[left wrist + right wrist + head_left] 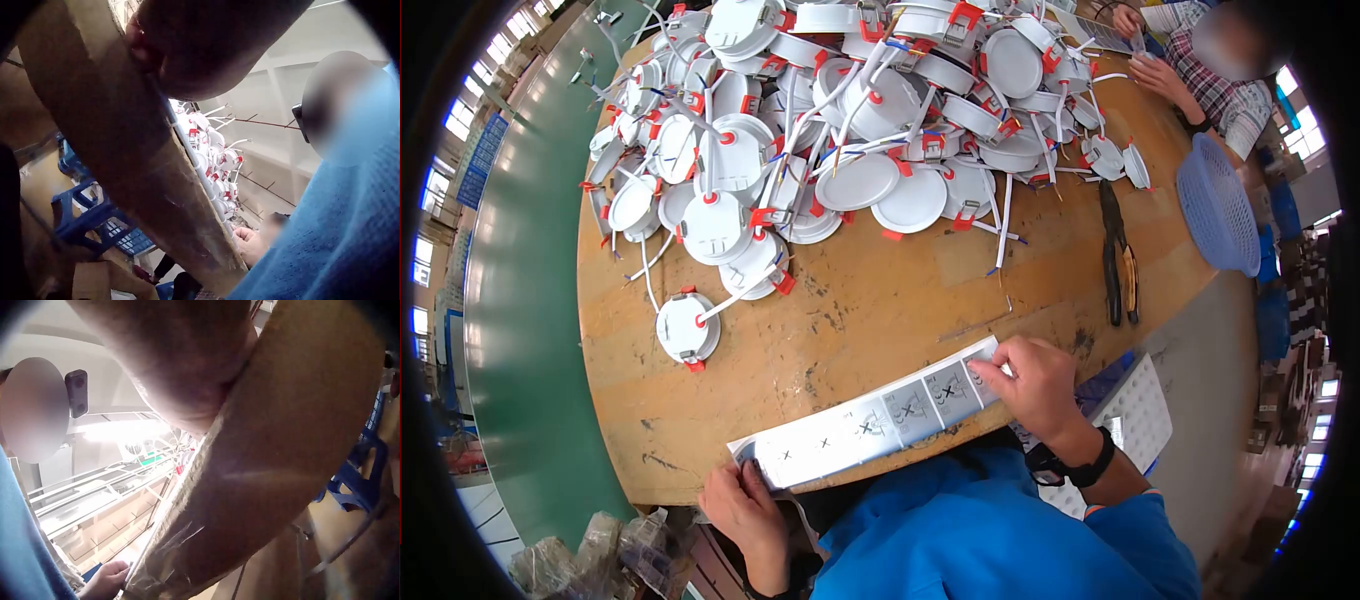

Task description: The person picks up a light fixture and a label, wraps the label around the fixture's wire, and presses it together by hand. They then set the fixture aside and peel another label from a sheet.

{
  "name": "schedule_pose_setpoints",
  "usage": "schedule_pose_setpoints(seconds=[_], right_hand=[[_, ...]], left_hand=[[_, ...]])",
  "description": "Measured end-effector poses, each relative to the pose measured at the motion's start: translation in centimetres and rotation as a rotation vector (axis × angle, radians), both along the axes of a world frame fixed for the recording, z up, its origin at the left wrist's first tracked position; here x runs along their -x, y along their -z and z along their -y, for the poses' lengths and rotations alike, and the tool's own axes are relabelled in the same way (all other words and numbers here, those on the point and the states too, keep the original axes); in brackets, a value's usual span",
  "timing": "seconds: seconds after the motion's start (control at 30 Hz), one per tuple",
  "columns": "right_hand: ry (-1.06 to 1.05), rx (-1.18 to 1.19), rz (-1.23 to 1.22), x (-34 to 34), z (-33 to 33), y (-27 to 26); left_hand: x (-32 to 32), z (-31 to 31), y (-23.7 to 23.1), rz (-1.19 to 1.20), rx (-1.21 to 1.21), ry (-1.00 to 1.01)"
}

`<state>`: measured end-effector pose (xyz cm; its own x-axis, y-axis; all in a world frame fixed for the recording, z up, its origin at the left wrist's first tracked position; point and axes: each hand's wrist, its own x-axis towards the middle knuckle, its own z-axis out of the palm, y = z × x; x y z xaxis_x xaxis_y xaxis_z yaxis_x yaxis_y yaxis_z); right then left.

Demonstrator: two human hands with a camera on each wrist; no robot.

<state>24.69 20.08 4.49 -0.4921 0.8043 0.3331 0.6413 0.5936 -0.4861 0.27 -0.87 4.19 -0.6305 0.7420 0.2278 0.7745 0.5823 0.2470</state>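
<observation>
A long strip of silver-grey labels (865,415) with black printed marks lies along the front edge of the wooden table (880,300). At its left end, my left hand (745,510) pinches the corner between thumb and fingers. My right hand (1040,385) pinches the other end, thumb and forefinger over the last label. Beyond the strip, a round white downlight (687,328) with red clips and a white cable lies apart from the rest. In both wrist views the table's edge and underside hide most of the work.
A large pile of white downlights (860,120) covers the table's far half. Dark-handled pliers (1114,255) lie at the right, near a blue plastic basket (1218,205). Another person (1215,75) works at the far right corner. A green surface (530,300) runs along the left.
</observation>
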Motion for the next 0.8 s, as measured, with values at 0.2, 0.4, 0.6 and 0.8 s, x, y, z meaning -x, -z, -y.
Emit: schedule_pose_setpoints(seconds=[0.2, 0.4, 0.6, 0.8], right_hand=[[0.012, 0.025, 0.033, 0.1, -0.1, 0.0], [0.028, 0.061, 0.044, 0.3, -0.3, 0.0], [0.042, 0.060, 0.045, 0.2, -0.2, 0.3], [0.074, 0.093, 0.127, 0.3, -0.1, -0.3]], left_hand=[[-0.3, -0.4, -0.5, 0.037, 0.019, -0.037], [-0.2, -0.1, -0.6, 0.081, 0.075, -0.080], [-0.6, -0.6, -1.2, 0.114, 0.084, -0.117], [-0.1, -0.5, -0.5, 0.141, 0.002, -0.139]])
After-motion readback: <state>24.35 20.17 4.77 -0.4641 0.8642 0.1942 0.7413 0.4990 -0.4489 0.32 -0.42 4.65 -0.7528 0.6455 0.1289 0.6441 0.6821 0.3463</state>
